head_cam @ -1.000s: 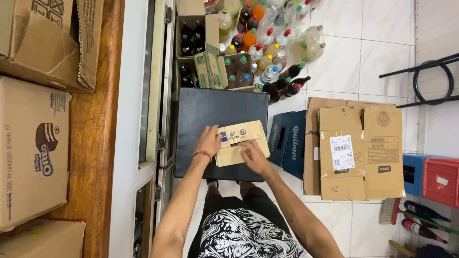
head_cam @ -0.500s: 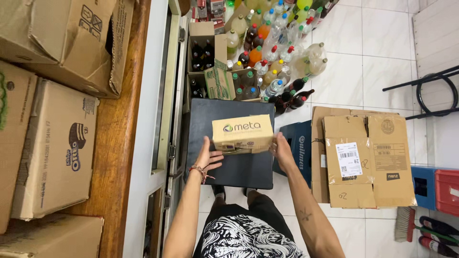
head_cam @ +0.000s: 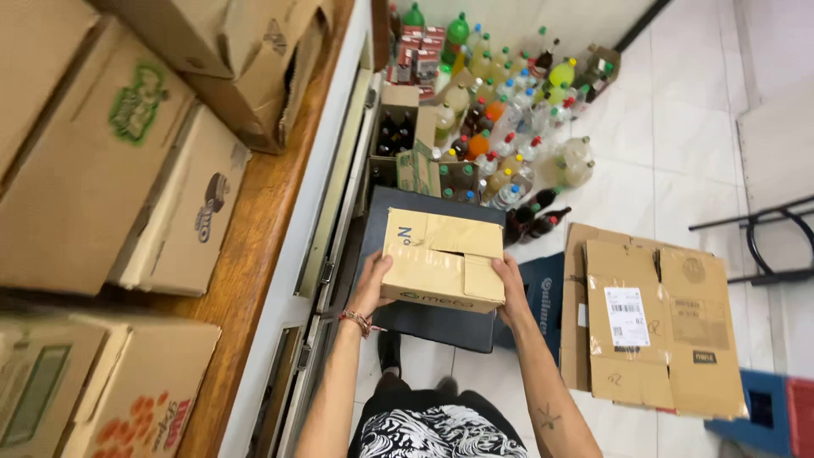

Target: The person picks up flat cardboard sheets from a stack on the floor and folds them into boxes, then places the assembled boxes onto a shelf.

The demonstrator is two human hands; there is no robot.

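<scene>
Box (head_cam: pixel 443 259) above stool (head_cam: pixel 424 318), bottles (head_cam: pixel 509 110) beyond

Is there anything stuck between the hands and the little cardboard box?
No. The left hand and the right hand press straight against opposite sides of the small cardboard box, with nothing visible between them. It is held up over the dark flat surface.

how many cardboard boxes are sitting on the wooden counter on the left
6, though others may lie out of frame: two large ones at the top, a smaller one on its side, one dark one behind it, two at the bottom.
</scene>
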